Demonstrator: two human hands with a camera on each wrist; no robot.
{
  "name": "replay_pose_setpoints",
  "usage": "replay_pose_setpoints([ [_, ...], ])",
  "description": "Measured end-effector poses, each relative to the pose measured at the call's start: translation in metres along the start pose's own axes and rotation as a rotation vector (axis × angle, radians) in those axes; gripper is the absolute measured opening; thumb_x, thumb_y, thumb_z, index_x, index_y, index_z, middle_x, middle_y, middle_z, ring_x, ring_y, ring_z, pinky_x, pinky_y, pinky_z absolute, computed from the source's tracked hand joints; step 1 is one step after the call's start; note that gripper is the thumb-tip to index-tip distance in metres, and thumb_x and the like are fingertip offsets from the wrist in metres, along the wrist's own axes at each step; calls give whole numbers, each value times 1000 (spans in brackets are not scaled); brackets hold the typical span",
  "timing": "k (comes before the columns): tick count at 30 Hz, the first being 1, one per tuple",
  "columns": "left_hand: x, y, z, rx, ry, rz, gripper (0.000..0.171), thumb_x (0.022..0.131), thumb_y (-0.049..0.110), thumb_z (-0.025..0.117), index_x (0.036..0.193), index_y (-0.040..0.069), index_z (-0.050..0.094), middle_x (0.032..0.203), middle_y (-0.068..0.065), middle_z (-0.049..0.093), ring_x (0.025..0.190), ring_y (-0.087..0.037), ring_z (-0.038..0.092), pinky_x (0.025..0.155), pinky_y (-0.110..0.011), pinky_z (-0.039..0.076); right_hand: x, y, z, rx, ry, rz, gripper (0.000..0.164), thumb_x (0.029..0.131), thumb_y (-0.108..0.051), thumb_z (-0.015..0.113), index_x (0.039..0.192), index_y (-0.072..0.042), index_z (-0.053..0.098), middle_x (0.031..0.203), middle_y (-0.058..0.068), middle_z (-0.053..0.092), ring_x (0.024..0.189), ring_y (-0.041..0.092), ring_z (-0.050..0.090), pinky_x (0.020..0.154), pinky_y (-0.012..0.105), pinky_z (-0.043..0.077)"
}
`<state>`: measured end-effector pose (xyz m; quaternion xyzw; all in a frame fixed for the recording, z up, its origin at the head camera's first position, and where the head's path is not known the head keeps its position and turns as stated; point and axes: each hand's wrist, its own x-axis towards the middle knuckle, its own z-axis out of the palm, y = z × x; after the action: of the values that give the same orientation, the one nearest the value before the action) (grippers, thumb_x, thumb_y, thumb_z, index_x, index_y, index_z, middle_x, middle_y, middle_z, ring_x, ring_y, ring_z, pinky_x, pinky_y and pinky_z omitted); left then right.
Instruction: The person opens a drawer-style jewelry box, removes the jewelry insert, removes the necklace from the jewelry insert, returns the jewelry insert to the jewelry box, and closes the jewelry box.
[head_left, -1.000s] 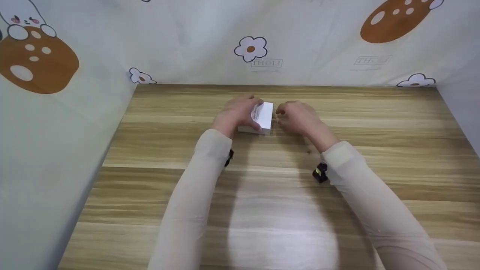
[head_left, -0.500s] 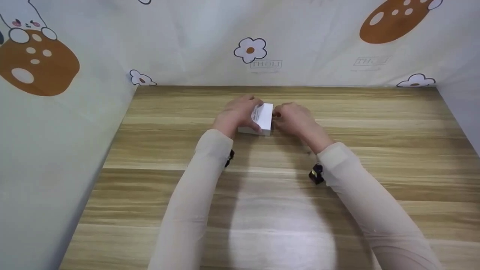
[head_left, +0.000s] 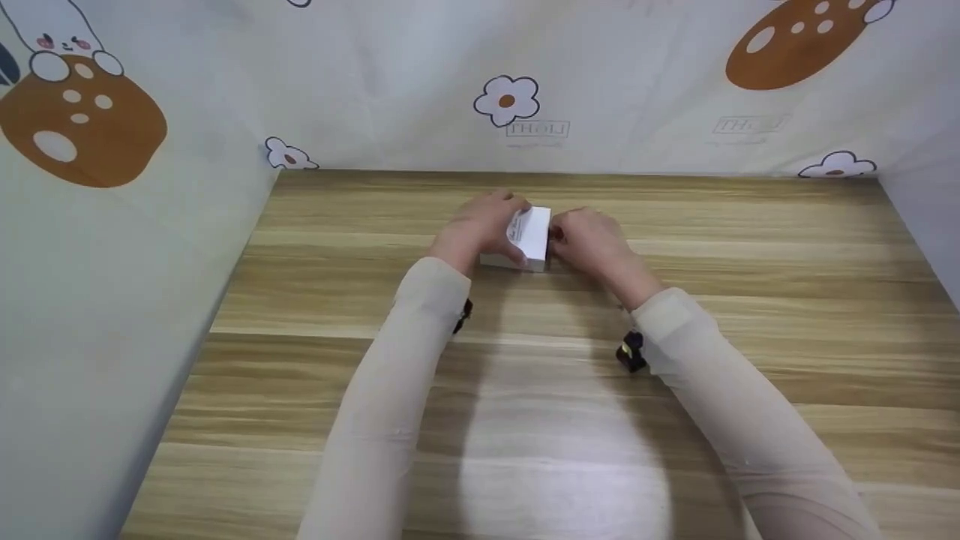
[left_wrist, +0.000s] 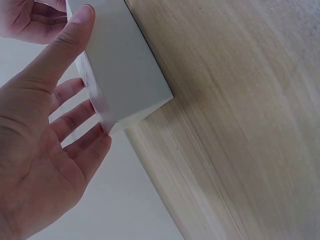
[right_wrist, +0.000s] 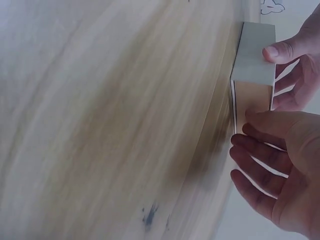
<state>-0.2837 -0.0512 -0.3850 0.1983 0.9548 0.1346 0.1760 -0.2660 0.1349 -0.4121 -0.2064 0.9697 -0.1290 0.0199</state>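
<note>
A small white box (head_left: 534, 234) with dark print on top lies on the wooden table, toward the back. My left hand (head_left: 484, 225) grips it across its width. In the left wrist view the left thumb (left_wrist: 70, 37) presses the near side, with the other fingers on the printed face. My right hand (head_left: 591, 238) is at the box's right end, fingers bent. The right wrist view shows that end face (right_wrist: 252, 97) as tan, framed by thin white edges. The right thumb and index finger pinch close together at it; what lies between their tips is hidden.
The wood-grain table (head_left: 360, 375) runs back to a pale cloth wall (head_left: 405, 97) printed with flowers and brown shapes. Cloth also rises at the left and right sides. A dark camera (head_left: 632, 352) sits at the right wrist. A dark smudge (right_wrist: 149, 217) marks the tabletop.
My right hand has moved left to the box's end, and its thumb and fingers have drawn together there. The left hand and the box have stayed in place.
</note>
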Motion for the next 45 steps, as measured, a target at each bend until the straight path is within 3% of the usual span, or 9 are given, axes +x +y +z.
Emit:
replay_pose_setpoints([
  [7,2,1,-2,12,16,15,90,71,39,90,147,18,46,155,-10,39,143,-30,39,120,-45,33,1,-4,-2,-43,15,42,16,92,-16,63,85,-3,69,85,16,71,79,34,63,71,52,54],
  [17,1,0,0,-7,3,8,87,72,36,90,146,18,47,153,-9,42,140,-28,41,119,-45,35,2,-12,3,-65,32,91,15,92,-13,62,88,-1,70,88,20,72,78,35,65,68,52,56],
  [21,0,0,0,16,12,34,86,73,36,89,145,16,47,152,-11,42,140,-29,41,118,-44,36,2,-13,4,-80,37,104,14,92,-11,61,90,-1,70,89,19,72,78,33,66,68,51,56],
  [37,-1,1,0,19,16,39,86,71,36,90,144,15,48,149,-10,44,139,-29,42,118,-43,35,2,-14,7,-145,74,99,17,94,-12,60,91,-1,73,85,19,72,77,35,68,63,49,57],
  [45,-1,1,-1,12,7,20,86,72,36,90,145,16,47,150,-9,44,140,-29,40,119,-44,34,3,-14,6,-144,56,102,17,93,-11,60,87,-4,73,83,16,71,73,29,63,64,47,56],
])
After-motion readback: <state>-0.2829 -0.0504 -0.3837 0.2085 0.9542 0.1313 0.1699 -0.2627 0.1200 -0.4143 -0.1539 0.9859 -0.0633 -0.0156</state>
